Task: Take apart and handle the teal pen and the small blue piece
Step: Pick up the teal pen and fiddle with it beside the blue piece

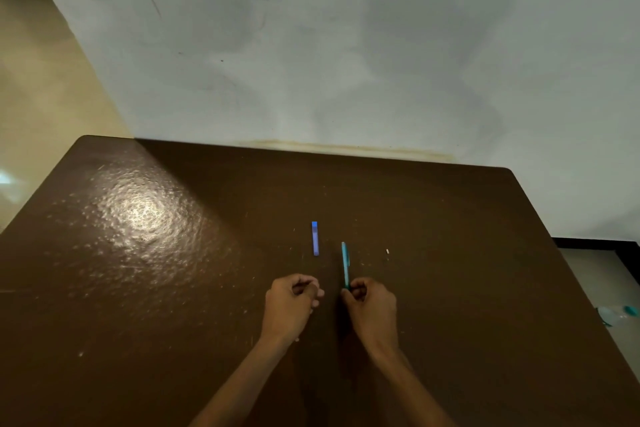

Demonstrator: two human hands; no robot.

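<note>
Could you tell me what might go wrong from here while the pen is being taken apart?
The right hand pinches only the near end of the teal pen, so it could slip. The tiny white bit on the dark table could easily be lost. A hand might knock the loose blue piece.

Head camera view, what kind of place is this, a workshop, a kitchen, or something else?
Probably a plain indoor room at home or in an office, not a workshop: a bare brown table pushed against a scuffed pale painted wall, with tiled floor to the side.
</note>
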